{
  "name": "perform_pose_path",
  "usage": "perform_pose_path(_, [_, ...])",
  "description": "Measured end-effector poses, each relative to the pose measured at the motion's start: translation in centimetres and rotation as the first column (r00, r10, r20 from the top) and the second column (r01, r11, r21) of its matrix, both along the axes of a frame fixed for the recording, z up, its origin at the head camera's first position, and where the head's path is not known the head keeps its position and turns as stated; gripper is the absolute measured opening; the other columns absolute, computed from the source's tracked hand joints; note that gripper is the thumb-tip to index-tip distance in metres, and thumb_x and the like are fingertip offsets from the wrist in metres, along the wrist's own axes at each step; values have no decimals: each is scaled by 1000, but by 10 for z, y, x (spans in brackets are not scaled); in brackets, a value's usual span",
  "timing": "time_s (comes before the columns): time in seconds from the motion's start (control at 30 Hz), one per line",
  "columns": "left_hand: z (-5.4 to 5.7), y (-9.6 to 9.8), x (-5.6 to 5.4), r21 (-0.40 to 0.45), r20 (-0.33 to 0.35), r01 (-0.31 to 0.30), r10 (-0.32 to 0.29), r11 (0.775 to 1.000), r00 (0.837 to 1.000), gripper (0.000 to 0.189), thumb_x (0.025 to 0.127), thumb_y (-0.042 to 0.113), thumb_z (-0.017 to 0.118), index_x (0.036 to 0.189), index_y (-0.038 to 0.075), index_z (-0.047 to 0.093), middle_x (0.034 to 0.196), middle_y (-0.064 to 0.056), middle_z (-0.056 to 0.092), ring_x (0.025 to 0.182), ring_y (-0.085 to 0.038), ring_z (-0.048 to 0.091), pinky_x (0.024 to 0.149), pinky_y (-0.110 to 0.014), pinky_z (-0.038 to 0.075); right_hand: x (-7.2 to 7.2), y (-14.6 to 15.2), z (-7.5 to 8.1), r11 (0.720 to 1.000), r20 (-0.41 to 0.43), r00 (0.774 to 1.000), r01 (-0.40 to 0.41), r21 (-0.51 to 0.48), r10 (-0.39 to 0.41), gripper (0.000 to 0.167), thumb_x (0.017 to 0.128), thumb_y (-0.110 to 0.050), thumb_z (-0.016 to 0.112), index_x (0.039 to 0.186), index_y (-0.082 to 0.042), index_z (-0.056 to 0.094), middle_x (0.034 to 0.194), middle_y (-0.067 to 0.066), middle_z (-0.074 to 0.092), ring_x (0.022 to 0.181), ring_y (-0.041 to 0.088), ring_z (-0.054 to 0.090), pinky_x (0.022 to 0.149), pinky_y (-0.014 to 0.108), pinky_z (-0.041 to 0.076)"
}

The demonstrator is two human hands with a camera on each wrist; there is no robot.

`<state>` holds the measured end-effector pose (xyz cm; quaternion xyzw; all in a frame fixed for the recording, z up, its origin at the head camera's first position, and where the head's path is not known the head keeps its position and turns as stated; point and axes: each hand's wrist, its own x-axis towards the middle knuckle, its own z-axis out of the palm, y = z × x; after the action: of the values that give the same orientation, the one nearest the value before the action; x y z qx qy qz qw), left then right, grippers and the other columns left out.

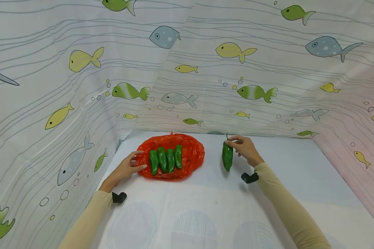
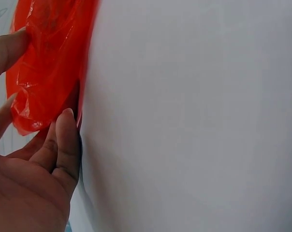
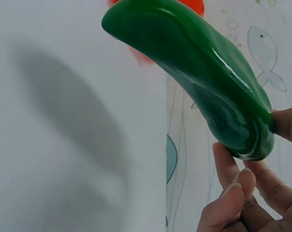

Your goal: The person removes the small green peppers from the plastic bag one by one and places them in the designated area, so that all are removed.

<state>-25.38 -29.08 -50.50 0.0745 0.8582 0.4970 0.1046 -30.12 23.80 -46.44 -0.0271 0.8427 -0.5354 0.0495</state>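
two beige sleeves (image 1: pixel 88 221), two black wrist pieces (image 1: pixel 119 197), smooth white table (image 1: pixel 205 204); left hand (image 1: pixel 123 171) loosely spread, fingers touching edge of one red bag (image 1: pixel 195 152), thin crinkled plastic, roundish; four glossy green peppers (image 1: pixel 162 159), tapered, side by side on it; right hand (image 1: pixel 246 149) pinching fifth pepper (image 1: pixel 227 157) by stem end, tip down, above table, right of bag; behind, fish-print sheet (image 1: pixel 202 20)

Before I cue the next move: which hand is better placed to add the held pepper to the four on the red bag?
Likely the right hand: it pinches the pepper by its top end, above the table; the left hand touches the red bag.
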Motion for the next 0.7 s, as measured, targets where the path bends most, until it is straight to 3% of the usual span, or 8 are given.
perform_pose_path(0.43, [0,-1,-1,-23,15,1,-1,1000,1000,72,95,32,76,154,17,38,145,-22,46,117,-41,55,88,-43,53,-4,22,-10,997,32,997,76,-6,-76,54,93,-49,74,132,-12,66,110,10,64,82,25,48,67,36,48])
perform_pose_path(0.7, [2,-1,-2,-19,29,1,0,1000,1000,74,94,34,77,155,18,38,144,-21,46,116,-40,55,87,-42,52,-10,27,-24,993,65,992,105,53,-108,58,94,-52,73,134,-12,64,118,12,64,86,23,48,68,31,46])
